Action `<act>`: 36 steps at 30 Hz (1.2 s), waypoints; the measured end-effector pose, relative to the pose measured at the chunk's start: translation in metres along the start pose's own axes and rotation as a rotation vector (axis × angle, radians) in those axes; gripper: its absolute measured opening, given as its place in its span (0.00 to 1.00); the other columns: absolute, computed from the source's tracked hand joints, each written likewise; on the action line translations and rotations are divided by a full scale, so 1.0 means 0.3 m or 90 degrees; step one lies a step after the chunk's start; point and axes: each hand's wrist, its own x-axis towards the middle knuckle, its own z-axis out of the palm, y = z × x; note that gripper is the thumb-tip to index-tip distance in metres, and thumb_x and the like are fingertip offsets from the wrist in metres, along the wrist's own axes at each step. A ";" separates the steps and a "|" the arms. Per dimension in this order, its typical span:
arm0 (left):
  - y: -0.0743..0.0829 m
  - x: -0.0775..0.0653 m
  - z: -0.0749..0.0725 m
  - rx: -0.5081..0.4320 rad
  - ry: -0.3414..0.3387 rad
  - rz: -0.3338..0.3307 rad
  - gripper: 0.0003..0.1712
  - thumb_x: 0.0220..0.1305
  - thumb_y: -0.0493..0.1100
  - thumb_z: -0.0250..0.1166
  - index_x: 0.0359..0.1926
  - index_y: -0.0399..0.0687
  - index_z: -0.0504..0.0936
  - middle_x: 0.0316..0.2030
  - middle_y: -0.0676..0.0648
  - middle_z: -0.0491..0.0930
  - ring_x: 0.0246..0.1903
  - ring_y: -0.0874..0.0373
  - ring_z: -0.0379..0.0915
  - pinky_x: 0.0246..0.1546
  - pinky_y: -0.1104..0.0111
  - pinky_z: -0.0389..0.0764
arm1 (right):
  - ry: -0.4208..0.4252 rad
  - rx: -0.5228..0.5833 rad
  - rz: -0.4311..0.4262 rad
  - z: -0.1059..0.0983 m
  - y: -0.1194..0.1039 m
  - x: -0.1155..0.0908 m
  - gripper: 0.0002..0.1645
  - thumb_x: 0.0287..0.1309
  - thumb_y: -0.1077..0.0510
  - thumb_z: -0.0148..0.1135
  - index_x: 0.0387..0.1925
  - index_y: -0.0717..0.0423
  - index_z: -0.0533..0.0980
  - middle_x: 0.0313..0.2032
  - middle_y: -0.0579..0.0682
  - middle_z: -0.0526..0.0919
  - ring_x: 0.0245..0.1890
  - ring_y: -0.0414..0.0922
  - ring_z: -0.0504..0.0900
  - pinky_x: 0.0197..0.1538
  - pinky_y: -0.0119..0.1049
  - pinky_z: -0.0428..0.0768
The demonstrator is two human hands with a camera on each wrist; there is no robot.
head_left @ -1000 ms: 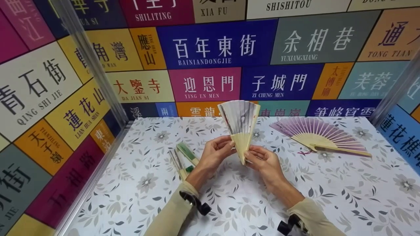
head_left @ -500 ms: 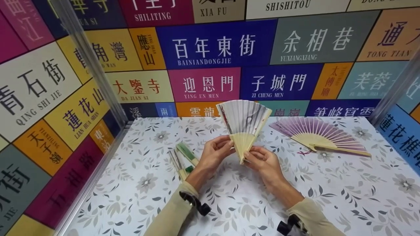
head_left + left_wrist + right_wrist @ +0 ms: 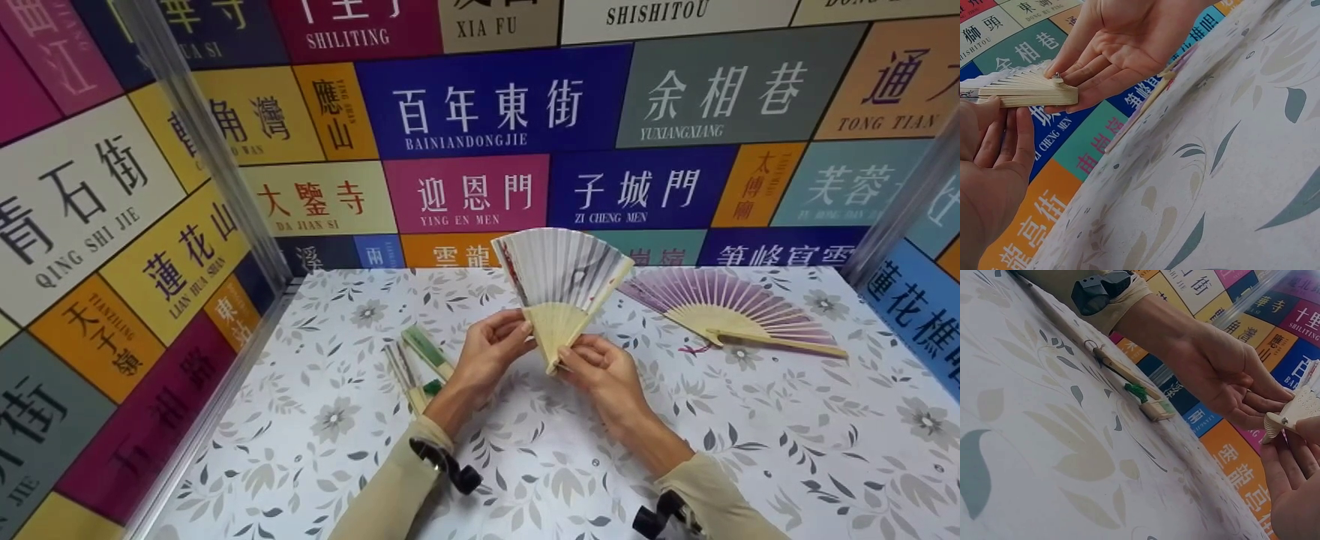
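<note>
A white folding fan (image 3: 562,266) with grey and red painting and pale ribs stands upright above the table, partly spread. My left hand (image 3: 495,349) pinches its left ribs between thumb and fingers. Near the pivot, my right hand (image 3: 604,367) pinches the lower right edge. The left wrist view shows the stacked ribs of the fan (image 3: 1027,95) and a small metal pin at its pivot, with both hands on it. In the right wrist view the fan's pivot end (image 3: 1280,421) lies between the two hands.
A spread purple folding fan (image 3: 742,307) lies at the back right of the flowered table (image 3: 525,480). Two closed fans, a green one (image 3: 427,351) and a whitish one (image 3: 405,375), lie left of my left forearm. Walls with coloured name panels (image 3: 495,101) enclose the table.
The white fan has spread wider, its right edge swinging out to the right. Both hands have stayed nearly in place.
</note>
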 end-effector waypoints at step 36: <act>-0.016 0.009 -0.010 -0.023 0.014 -0.002 0.20 0.70 0.35 0.64 0.59 0.30 0.75 0.46 0.40 0.84 0.49 0.50 0.84 0.56 0.57 0.87 | -0.029 0.057 0.013 -0.004 -0.001 -0.008 0.29 0.66 0.63 0.64 0.64 0.68 0.65 0.48 0.57 0.87 0.51 0.49 0.86 0.60 0.42 0.85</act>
